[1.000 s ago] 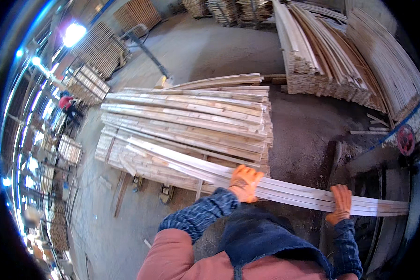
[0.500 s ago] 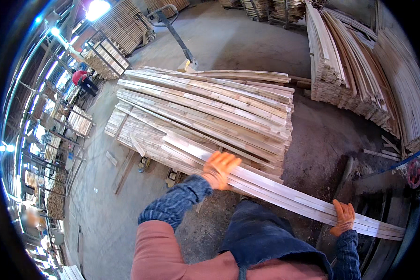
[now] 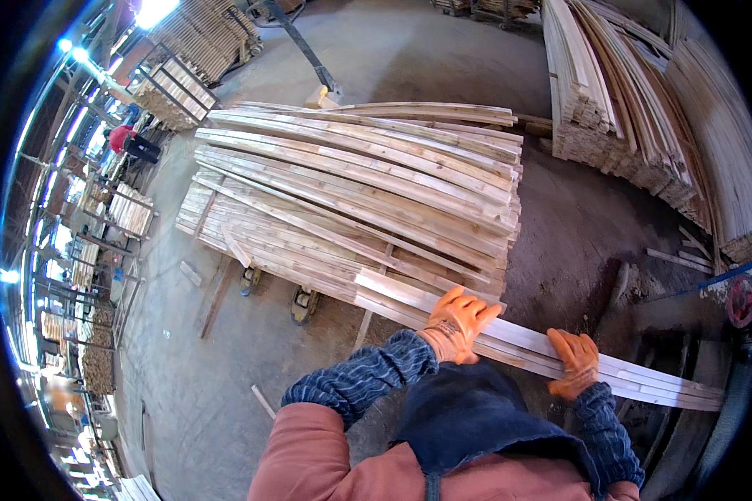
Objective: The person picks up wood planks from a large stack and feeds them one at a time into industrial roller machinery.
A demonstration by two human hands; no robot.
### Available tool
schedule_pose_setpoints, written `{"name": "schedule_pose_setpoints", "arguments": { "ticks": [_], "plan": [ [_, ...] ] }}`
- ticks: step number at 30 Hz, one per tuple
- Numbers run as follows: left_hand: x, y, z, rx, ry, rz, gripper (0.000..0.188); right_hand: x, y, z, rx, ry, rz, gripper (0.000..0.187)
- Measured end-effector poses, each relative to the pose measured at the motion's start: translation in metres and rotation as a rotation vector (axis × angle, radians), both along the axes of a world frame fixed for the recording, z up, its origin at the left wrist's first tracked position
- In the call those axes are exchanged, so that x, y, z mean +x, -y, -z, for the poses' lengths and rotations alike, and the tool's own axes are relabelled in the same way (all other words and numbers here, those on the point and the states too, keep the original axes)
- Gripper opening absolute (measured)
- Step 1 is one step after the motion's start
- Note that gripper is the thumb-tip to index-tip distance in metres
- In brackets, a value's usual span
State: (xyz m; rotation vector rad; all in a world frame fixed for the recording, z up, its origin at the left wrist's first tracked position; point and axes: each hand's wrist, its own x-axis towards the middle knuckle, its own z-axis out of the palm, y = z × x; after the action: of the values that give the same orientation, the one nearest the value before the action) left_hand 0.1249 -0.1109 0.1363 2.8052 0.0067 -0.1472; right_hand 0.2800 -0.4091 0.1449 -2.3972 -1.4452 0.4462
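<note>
Several long pale wooden strips [image 3: 522, 342] lie side by side in front of me, slanting from the stack down to the right. Orange-gloved, my left hand [image 3: 461, 324] is wrapped over them close to their left end. My right hand [image 3: 575, 363], also in an orange glove, grips the same strips farther along. Their far left end sits over the near edge of a large stack of boards [image 3: 351, 179]. At the right, the other end reaches a dark machine edge, where it passes out of sight.
A pallet jack handle [image 3: 301, 46] stands behind the stack. Tall lumber piles [image 3: 593, 108] rise at the back right. A red handwheel [image 3: 740, 302] is at the right edge. Loose offcuts [image 3: 217, 296] lie on the floor at left. A person in red [image 3: 124, 140] bends over far left.
The strips have slid to the right, their left end drawn along the stack's edge. My left hand has travelled right with them, while my right hand has shifted left along the strips.
</note>
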Motion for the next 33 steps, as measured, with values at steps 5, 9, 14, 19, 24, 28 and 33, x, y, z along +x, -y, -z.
{"name": "schedule_pose_setpoints", "arguments": {
  "ticks": [5,9,14,19,24,28,33],
  "plan": [
    [-0.013,-0.037,-0.003,0.072,0.035,0.016,0.099,0.001,-0.005,-0.004,0.046,0.074,0.042,0.100],
    [0.010,-0.013,0.007,0.002,-0.052,0.080,0.095,0.019,-0.001,-0.006,0.100,-0.225,0.103,0.092],
    [0.051,0.037,0.001,-0.139,-0.167,0.197,0.091,0.049,-0.048,-0.010,0.101,-0.658,0.226,0.068],
    [0.073,0.016,0.017,-0.681,-0.209,0.165,0.076,0.081,-0.120,0.038,0.052,-0.860,0.249,0.071],
    [0.050,-0.058,0.101,-0.895,-0.031,-0.241,0.060,0.119,-0.165,0.203,-0.037,-1.134,0.382,0.086],
    [-0.012,-0.115,0.153,-0.741,-0.383,-0.531,0.059,0.119,-0.212,0.304,-0.068,-1.249,0.610,0.102],
    [-0.074,-0.147,0.213,-0.910,-0.649,-0.704,0.061,0.117,-0.238,0.466,0.255,-1.381,1.004,0.088]
  ]
}}
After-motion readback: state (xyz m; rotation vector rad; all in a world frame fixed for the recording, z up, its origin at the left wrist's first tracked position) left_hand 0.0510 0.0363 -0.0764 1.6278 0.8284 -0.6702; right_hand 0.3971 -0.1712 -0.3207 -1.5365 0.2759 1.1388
